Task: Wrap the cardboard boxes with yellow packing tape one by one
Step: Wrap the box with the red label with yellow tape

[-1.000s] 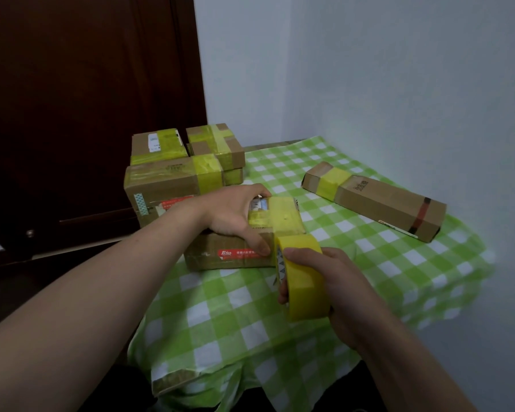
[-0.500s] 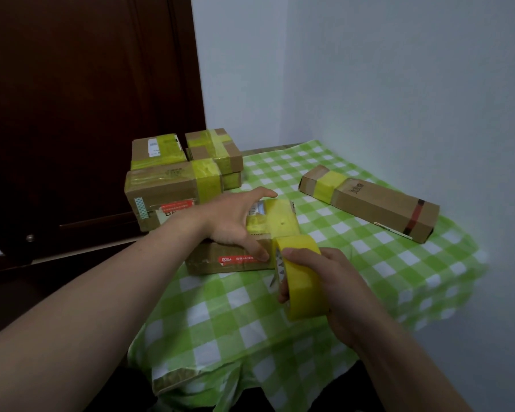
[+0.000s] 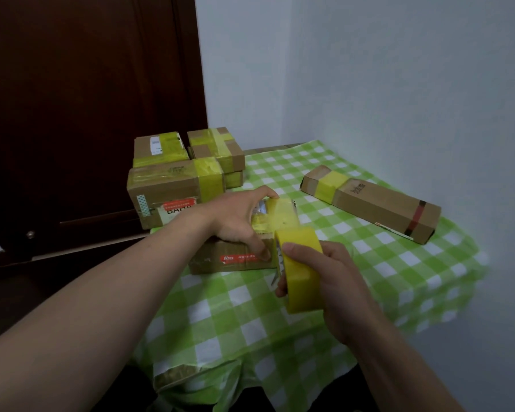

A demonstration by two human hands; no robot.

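holding the flat box (image 3: pixel 235 260) down on the checked cloth (image 3: pixel 369 278), the left hand (image 3: pixel 238 221) arches over its top, thumb pressed to the near face and fingers reaching the far edge, clamped on the cardboard. the right hand (image 3: pixel 336 281) is wrapped round the tape roll (image 3: pixel 302 269), just in front of the box's right end, with a yellow strip (image 3: pixel 280 214) appearing to run from the roll up over that end. i'd guess the box is light and fairly stiff, but thin card dents at the corners, so it wants holding across the broad top while the tape pulls. the roll looks rigid and smooth-sided. the tape itself is limp and sticky, apt to crease. behind the box to the left sits a stack of taped boxes (image 3: pixel 173 185); beyond it to the right lies a long box (image 3: pixel 372 203).
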